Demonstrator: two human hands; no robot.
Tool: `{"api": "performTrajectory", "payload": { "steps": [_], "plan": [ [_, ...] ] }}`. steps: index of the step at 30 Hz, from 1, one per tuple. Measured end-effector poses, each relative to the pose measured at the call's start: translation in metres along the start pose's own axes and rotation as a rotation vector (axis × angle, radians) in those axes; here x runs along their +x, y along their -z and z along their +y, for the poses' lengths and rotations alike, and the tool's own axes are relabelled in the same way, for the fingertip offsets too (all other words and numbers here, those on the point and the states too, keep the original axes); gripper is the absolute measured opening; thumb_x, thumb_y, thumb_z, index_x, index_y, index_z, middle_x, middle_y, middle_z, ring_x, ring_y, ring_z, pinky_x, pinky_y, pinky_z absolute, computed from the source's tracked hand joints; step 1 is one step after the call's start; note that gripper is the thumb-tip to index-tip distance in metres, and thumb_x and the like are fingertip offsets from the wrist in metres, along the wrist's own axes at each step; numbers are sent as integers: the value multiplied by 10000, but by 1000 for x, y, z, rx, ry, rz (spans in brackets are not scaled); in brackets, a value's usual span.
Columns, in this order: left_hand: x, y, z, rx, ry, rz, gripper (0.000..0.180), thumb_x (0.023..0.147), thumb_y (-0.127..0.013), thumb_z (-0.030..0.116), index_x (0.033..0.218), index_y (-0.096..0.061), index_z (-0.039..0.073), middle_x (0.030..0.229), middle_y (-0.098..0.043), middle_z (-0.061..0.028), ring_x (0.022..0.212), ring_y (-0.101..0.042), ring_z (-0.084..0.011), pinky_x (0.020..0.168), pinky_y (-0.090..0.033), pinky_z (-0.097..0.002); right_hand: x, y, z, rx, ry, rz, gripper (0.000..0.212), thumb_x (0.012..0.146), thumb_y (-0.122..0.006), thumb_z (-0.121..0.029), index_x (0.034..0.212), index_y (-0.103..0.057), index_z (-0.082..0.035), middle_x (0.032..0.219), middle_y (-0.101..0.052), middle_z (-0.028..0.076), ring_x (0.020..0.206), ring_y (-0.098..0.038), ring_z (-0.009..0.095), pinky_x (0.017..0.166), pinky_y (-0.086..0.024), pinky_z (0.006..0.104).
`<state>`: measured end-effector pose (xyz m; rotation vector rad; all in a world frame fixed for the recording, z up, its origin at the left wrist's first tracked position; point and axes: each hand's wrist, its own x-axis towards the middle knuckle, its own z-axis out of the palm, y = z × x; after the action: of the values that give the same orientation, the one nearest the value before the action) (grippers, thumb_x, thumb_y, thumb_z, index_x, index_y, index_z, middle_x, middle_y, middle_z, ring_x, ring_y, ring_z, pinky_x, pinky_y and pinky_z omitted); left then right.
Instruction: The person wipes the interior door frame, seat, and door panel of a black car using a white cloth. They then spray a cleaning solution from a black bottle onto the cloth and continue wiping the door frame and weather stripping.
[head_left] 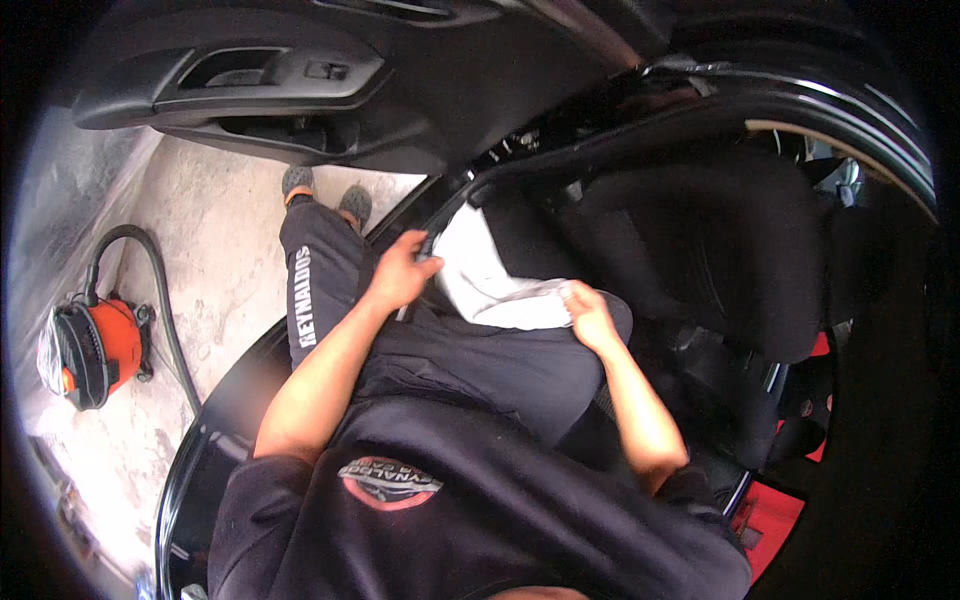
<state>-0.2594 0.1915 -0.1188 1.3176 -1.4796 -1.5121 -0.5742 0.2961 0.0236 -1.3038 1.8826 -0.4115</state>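
A white cloth [478, 262] hangs folded and creased over my lap, its upper end reaching toward the car's door sill. My right hand [592, 316] pinches the cloth's right corner between thumb and fingers. At the cloth's left edge is my left hand [405, 272], its thumb and fingers curled round something small and dark that I cannot make out. Below both hands lie my dark trousers [480, 360]; I sit sideways in the car's door opening.
The open black car door [400, 95] spans the top. A dark car seat [710, 250] stands to the right, with a red item [770, 525] below it. On the concrete floor [215, 220] at left is an orange and black vacuum cleaner [100, 350] with a black hose [165, 280].
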Motion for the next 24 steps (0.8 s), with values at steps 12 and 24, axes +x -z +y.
{"api": "performTrajectory", "payload": {
  "steps": [12, 24],
  "plan": [
    [-48, -124, 198, -178, -421, -164, 496, 845, -733, 194, 1268, -533, 29, 1134, -647, -194, 1079, -636, -369, 897, -500, -414, -82, 5, -39, 389, 135, 494, 337, 957, -482, 48, 1291, -519, 20, 1198, -610, 107, 1124, -578, 173, 999, -429, 308],
    [-35, -110, 236, 7, -738, -126, 600, 851, -711, 256, 1350, -493, 5, 1268, -553, -227, 1229, -498, -392, 1053, -386, -466, -26, 10, -50, 754, 307, 141, 800, 678, -817, -184, 1365, -438, -32, 1278, -549, 89, 1168, -539, 202, 1025, -425, 369]
  ]
}}
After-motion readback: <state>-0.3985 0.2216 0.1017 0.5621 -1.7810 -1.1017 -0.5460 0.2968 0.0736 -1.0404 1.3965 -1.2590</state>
